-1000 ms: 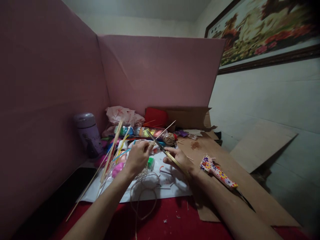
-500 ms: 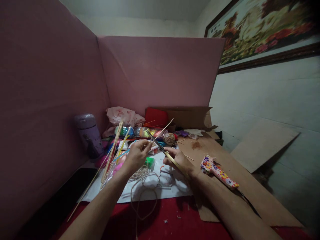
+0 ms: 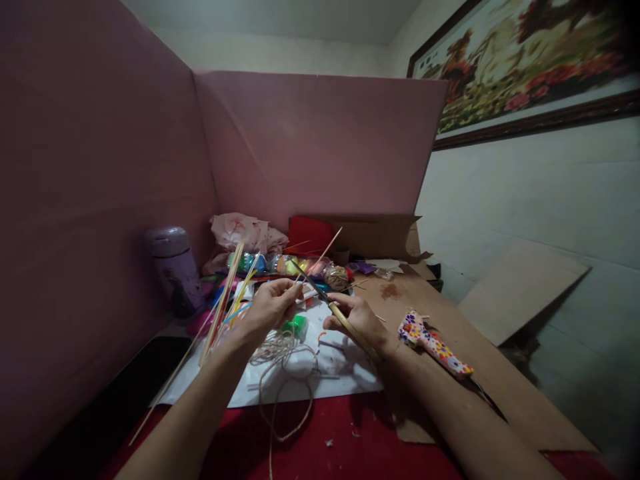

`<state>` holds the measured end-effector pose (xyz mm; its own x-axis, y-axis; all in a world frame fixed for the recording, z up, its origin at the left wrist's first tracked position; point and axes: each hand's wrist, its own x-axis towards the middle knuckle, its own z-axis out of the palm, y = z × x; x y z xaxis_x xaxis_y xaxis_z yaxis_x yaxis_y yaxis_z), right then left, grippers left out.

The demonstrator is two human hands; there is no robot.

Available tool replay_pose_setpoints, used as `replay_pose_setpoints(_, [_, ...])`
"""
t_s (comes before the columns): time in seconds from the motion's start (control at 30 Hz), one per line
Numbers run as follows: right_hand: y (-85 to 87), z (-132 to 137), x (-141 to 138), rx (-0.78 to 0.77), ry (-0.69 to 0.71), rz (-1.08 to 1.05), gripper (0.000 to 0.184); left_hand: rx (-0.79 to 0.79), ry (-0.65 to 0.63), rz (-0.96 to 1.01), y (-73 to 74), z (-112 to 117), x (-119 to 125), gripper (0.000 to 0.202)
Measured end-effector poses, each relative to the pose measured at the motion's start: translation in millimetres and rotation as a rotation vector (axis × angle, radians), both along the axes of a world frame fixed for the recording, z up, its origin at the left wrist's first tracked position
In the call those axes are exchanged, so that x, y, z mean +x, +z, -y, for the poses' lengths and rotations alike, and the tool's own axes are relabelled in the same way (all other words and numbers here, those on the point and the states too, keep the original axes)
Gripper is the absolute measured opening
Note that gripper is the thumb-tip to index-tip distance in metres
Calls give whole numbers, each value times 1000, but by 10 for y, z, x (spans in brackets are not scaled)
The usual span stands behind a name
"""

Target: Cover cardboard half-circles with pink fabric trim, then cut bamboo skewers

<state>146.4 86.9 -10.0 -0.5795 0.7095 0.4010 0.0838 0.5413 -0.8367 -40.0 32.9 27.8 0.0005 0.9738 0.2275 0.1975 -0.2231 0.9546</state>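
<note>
Between the fingers of my left hand [image 3: 277,303] is a thin wooden skewer [image 3: 327,247], its pointed end slanting up and to the right. My right hand [image 3: 356,319] grips a pair of scissors [image 3: 342,317] with pale yellowish handles. The dark blades point up and to the left, crossing the skewer close to my left fingertips. Whether the blades touch the skewer, I cannot tell. Below both hands, loose twine [image 3: 280,350] lies tangled on a white sheet [image 3: 345,383], beside a small green piece [image 3: 296,325].
A flower-patterned glue gun [image 3: 437,347] lies on cardboard [image 3: 515,393] at right. Several skewers [image 3: 223,300] lean at left, by a purple bottle [image 3: 176,270]. Behind the hands are packs of coloured clay [image 3: 295,265] and a ball of twine [image 3: 337,275]. Red cloth [image 3: 320,453] covers the front.
The skewer's raised tip has shifted slightly left and up, and its angle is a little steeper. Both hands keep their grips; the whole view has moved slightly.
</note>
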Motion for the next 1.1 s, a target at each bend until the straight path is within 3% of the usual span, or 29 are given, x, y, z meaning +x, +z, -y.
replay_pose_setpoints(0.1, [-7, -14, 5, -5, -29, 8, 40, 323, 297, -307, -66, -29, 58, 31])
replay_pose_setpoints(0.2, [-16, -11, 0, -2, -36, 21, 45, 439, 400, -473, -73, -8, 85, 27])
replay_pose_setpoints(0.3, [-24, -4, -4, 21, -36, 27, 49, 332, 287, -343, -26, 17, 90, 30])
replay_pose_setpoints(0.47, [-42, -8, 4, 31, -19, 25, 51, -65, -20, 103, 45, 30, 16, 33])
replay_pose_setpoints(0.6, [-42, -8, 3, 22, 7, 24, 55, -242, -215, 269, 43, 28, -84, 30])
replay_pose_setpoints(0.67, [-32, -8, 1, 6, 3, 22, 53, -274, -231, 287, 27, 19, -84, 30])
replay_pose_setpoints(0.77, [-16, -15, 5, 8, -32, 38, 47, -152, -56, 166, -26, -5, -6, 33])
replay_pose_setpoints(0.87, [-11, -20, 11, 38, -78, 61, 41, 196, 266, -128, -100, -24, 88, 31])
replay_pose_setpoints(0.93, [-13, -17, 9, 50, -98, 71, 39, 374, 396, -307, -128, -25, 120, 27])
replay_pose_setpoints(1.0, [-13, -7, 2, 47, -95, 78, 41, 401, 400, -350, -122, -17, 126, 28])
replay_pose_setpoints(1.1, [-3, 9, -7, 46, -79, 78, 48, 215, 237, -128, -65, -3, 104, 32])
